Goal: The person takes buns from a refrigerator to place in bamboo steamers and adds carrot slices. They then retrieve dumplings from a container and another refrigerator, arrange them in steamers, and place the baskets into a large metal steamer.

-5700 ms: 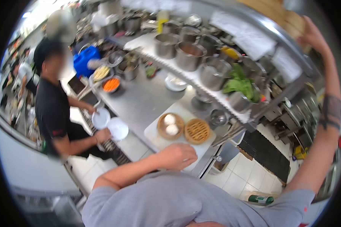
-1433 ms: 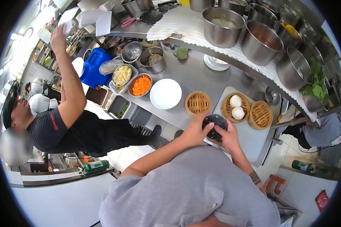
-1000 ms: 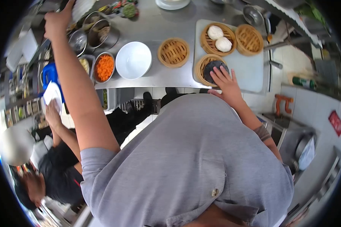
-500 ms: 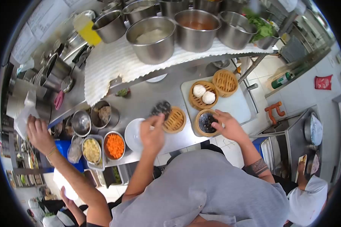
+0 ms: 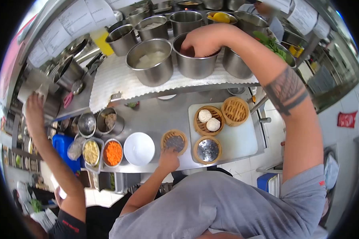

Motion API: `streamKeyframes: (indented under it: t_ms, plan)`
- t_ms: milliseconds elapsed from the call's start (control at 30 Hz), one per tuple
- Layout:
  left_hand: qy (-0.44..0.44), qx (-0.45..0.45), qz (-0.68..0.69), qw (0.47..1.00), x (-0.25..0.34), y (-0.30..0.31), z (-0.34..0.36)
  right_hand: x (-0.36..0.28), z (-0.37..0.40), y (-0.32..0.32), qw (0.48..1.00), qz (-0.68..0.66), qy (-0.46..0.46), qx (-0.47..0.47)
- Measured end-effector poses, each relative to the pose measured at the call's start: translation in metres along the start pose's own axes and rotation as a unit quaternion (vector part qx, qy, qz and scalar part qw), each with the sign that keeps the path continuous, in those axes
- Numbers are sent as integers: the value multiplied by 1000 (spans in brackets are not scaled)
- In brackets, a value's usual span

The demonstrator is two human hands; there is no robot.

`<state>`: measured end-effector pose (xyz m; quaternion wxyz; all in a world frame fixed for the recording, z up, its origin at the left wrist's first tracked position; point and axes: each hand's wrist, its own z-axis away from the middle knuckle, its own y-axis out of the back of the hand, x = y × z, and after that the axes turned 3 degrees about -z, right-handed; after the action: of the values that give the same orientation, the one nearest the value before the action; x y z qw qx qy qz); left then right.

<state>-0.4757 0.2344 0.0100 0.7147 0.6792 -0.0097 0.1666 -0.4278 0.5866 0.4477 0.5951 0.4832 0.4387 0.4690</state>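
Observation:
My left hand (image 5: pixel 169 160) is at the near edge of a small bamboo steamer basket (image 5: pixel 166 137), fingertips pinched at a round perforated liner (image 5: pixel 174 142) that covers most of its slats. Inside a deep metal pot (image 5: pixel 196 67) on the shelf is my right hand (image 5: pixel 201 42); the rim hides its fingers and whatever they touch. A second bamboo steamer (image 5: pixel 207 161) holds a shiny perforated liner (image 5: pixel 208 149). Behind it, another steamer (image 5: pixel 199 126) carries two white buns (image 5: pixel 209 120), beside a bamboo steamer piece (image 5: pixel 235 111) with bare slats.
A white bowl (image 5: pixel 139 149), diced carrots (image 5: pixel 113 153) and a tub of pale chopped food (image 5: pixel 91 152) stand to the left. More metal pots (image 5: pixel 149 65) line the raised shelf (image 5: pixel 119 81). A co-worker's arm (image 5: pixel 54 151) reaches in at left. A white cutting board (image 5: pixel 241 139) lies right.
My right hand has left the near steamer and gone up into the shelf pot. My left hand has brought the perforated liner down into the left steamer. The view has shifted.

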Motion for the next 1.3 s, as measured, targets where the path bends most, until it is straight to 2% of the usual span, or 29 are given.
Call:
streamKeyframes:
  t_ms: [67, 133, 167, 200, 267, 333, 367, 400, 500, 533, 600, 633, 667, 733, 800, 867, 900, 967, 1067, 1100, 1200, 1233, 1300]
  plan:
    - [44, -2, -1, 999, 19, -2, -3, 3, -18, 0, 996, 17, 45, -74]
    - [90, -42, 35, 994, 39, 6, -6, -5, -17, 8, 991, 43, 83, -97]
    - [84, 75, 83, 990, 50, 12, -3, 0, -23, 8, 983, 75, 96, -135]
    - [101, 77, 83, 988, 63, 22, -2, 2, -26, 7, 974, 107, 107, -169]
    - [114, 159, 185, 963, 88, 55, -3, -3, -16, 13, 973, 123, 103, -169]
    - [97, 146, 174, 969, 104, 93, -3, 3, -12, 13, 983, 42, 98, -151]
    - [96, 173, 183, 963, 108, 102, -3, 5, -10, 10, 984, 26, 142, -106]
    - [94, 199, 192, 956, 112, 112, -3, 6, -12, 8, 983, 27, 150, -105]
    - [69, 225, 176, 956, 125, 170, -9, 15, -27, 12, 973, 0, 131, -189]
    - [72, 226, 174, 956, 132, 192, -12, 19, -28, 16, 973, 0, 134, -188]
    - [28, 333, 146, 931, 147, 236, -22, 34, -33, 25, 960, -81, 154, -217]
    - [-3, 372, 141, 918, 150, 258, -32, 53, -52, 22, 938, -173, 99, -283]
    - [-35, 410, 134, 901, 150, 281, -43, 58, -46, 24, 938, -171, 99, -285]
    - [-1, 468, 188, 864, 163, 320, -73, 63, -29, 38, 946, -248, 138, -157]
    - [-10, 498, 251, 830, 160, 352, -113, 69, -11, 46, 939, -280, 151, -129]
    - [1, 541, 164, 825, 158, 373, -149, 76, -2, 50, 910, -364, 181, -85]
    - [-2, 541, 163, 825, 157, 382, -158, 77, 3, 50, 910, -364, 181, -82]
    - [-1, 374, 402, 836, 157, 397, -173, 80, 10, 48, 872, -442, 191, -88]
    - [2, 376, 443, 814, 142, 396, -192, 92, 5, 40, 880, -450, 141, -50]
    - [6, 360, 408, 839, 138, 396, -192, 93, 4, 37, 879, -453, 138, -50]
    - [22, 344, 451, 823, 131, 394, -197, 92, 4, 27, 866, -479, 140, -44]
    - [55, 355, 411, 838, 128, 397, -196, 90, 6, 27, 857, -493, 140, -53]
    - [78, 377, 416, 824, 131, 398, -190, 87, 9, 31, 849, -505, 142, -61]
